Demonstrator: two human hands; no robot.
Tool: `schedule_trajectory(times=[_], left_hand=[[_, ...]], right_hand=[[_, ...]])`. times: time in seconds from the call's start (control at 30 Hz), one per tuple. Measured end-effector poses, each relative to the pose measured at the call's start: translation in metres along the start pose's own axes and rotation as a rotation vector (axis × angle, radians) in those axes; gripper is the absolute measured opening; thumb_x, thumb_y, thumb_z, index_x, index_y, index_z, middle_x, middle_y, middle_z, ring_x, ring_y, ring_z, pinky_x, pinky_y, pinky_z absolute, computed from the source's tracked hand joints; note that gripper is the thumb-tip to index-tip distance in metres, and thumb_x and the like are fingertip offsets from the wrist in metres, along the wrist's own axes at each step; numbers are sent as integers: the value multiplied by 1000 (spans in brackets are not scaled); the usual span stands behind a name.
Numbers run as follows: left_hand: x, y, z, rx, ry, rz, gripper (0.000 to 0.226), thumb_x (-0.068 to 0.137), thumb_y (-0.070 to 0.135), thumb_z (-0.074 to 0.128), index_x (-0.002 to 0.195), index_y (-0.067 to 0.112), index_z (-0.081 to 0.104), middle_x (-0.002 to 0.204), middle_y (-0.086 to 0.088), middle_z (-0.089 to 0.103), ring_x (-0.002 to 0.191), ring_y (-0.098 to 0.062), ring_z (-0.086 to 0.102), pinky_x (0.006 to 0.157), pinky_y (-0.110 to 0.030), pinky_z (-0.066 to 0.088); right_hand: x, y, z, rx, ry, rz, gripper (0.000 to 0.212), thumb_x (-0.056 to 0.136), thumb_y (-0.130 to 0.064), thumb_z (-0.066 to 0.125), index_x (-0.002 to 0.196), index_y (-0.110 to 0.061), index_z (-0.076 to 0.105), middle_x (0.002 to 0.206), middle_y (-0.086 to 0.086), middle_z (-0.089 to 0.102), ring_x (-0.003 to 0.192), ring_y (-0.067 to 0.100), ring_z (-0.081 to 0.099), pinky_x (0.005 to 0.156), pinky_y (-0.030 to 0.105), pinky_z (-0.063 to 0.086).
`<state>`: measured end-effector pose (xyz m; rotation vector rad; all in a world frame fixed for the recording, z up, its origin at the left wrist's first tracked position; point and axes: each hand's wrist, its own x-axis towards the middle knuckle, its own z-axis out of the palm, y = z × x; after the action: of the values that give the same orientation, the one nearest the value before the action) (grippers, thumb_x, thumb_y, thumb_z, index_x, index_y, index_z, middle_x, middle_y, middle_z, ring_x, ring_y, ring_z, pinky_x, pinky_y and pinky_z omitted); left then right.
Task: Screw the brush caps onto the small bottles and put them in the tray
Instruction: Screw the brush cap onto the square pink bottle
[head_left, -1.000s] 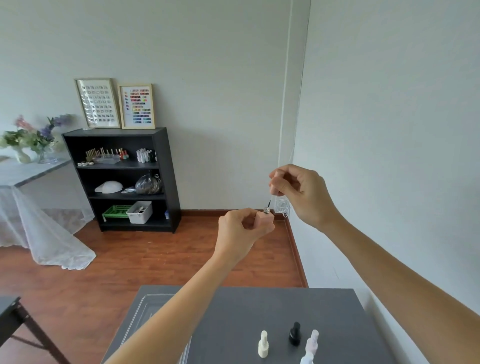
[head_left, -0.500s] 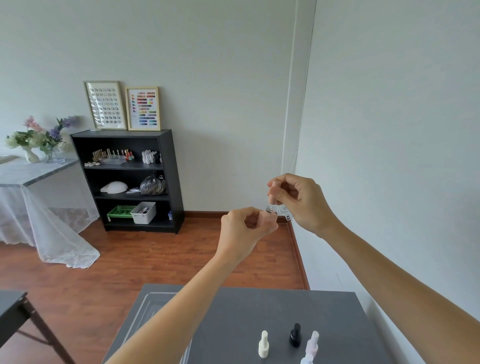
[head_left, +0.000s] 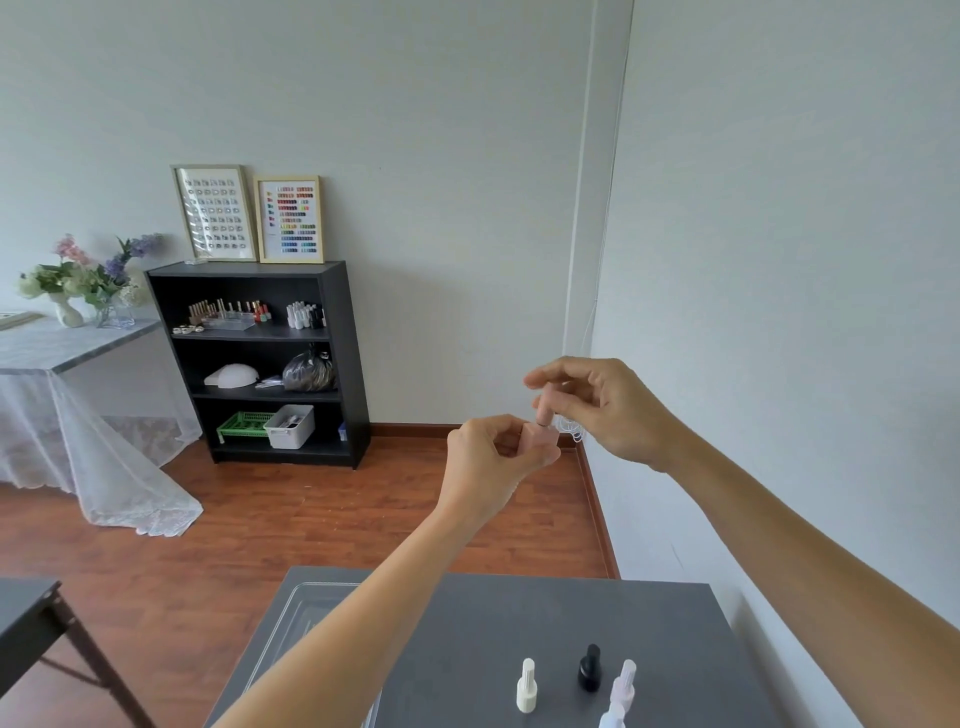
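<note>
Raised in front of me, my left hand (head_left: 491, 457) grips a small pink bottle (head_left: 543, 440), mostly hidden by the fingers. My right hand (head_left: 602, 405) pinches the pink brush cap (head_left: 543, 410), which sits on the bottle's neck. A clear plastic tray (head_left: 291, 623) lies on the left part of the grey table (head_left: 519, 613), partly behind my left forearm. Capped bottles stand near the front right of the table: a cream one (head_left: 527, 686), a black one (head_left: 589, 667) and a pale pink one (head_left: 623, 683).
A white wall (head_left: 779, 312) runs close along the table's right side. A black shelf unit (head_left: 265, 364) with small bottles stands at the far wall, a cloth-covered table (head_left: 67, 395) with flowers at the left, and another dark table's corner (head_left: 31, 608) at lower left.
My right hand has brought the brush cap down from above the bottle until it sits on the neck. Both hands have drifted slightly lower and the view has shifted a little.
</note>
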<state>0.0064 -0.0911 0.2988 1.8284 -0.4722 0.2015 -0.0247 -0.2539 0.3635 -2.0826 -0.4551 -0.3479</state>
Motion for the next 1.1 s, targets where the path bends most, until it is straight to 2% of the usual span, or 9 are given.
schedule_trajectory(times=[0.13, 0.27, 0.4, 0.53, 0.67, 0.73, 0.87, 0.97, 1.1], left_hand=[[-2, 1, 5, 2, -23, 7, 17, 68, 32, 87, 77, 23, 76, 69, 4, 73, 55, -1, 60, 58, -16, 52], [-3, 1, 10, 0, -30, 9, 16, 68, 31, 86, 76, 22, 76, 71, -1, 73, 56, -3, 60, 57, -14, 49], [0, 3, 10, 2, -27, 7, 16, 68, 31, 86, 75, 21, 76, 70, 0, 73, 56, -2, 60, 57, -16, 50], [4, 3, 9, 4, -38, -7, 17, 68, 33, 86, 75, 21, 75, 71, 0, 74, 57, -3, 61, 57, -14, 50], [4, 2, 12, 8, -42, 0, 18, 68, 34, 86, 75, 21, 75, 71, -2, 74, 58, -7, 62, 60, -21, 52], [3, 3, 15, 5, -50, -2, 18, 68, 35, 85, 75, 22, 76, 71, -1, 75, 59, -12, 65, 59, -19, 52], [2, 3, 18, 0, -56, -7, 17, 69, 34, 85, 77, 22, 76, 71, -1, 75, 60, -12, 64, 60, -22, 52], [2, 2, 17, -1, -59, -12, 17, 69, 34, 85, 77, 22, 76, 71, 0, 75, 57, -7, 62, 57, -18, 50], [2, 1, 18, -5, -55, -19, 18, 69, 34, 86, 78, 22, 76, 72, -1, 75, 59, -11, 65, 58, -21, 53]], right_hand=[[2, -1, -5, -76, 102, -3, 7, 83, -16, 75, 84, -16, 68, 66, -1, 75, 66, 3, 70, 66, 14, 53], [4, 1, 0, -263, 234, 60, 47, 70, -46, 81, 63, -11, 51, 48, -8, 64, 42, 0, 54, 46, 8, 40], [0, 5, 3, -356, 193, 105, 53, 70, -71, 58, 83, -19, 58, 66, -16, 62, 64, -3, 59, 59, 11, 44], [-5, 7, -5, -52, -35, 72, 33, 96, -24, 58, 129, -19, 57, 94, -5, 72, 123, -2, 55, 101, 20, 46], [-5, 6, -9, 82, 78, 75, 23, 88, -3, 66, 109, -14, 70, 93, 2, 77, 98, 7, 71, 93, 26, 55], [-4, 7, -9, 6, 173, 97, 14, 78, -15, 80, 90, -14, 72, 81, 0, 76, 77, 7, 72, 82, 28, 59], [-3, 11, -1, -219, 306, 153, 47, 64, -51, 83, 75, -13, 58, 68, -5, 68, 53, 0, 54, 56, 13, 45], [-5, 13, -1, -143, 222, 156, 51, 70, -59, 71, 98, -19, 58, 86, -4, 70, 82, 2, 64, 77, 20, 51], [-9, 19, -6, 139, 33, 124, 33, 93, -17, 63, 125, -14, 60, 96, 2, 75, 115, 3, 63, 98, 25, 49]])
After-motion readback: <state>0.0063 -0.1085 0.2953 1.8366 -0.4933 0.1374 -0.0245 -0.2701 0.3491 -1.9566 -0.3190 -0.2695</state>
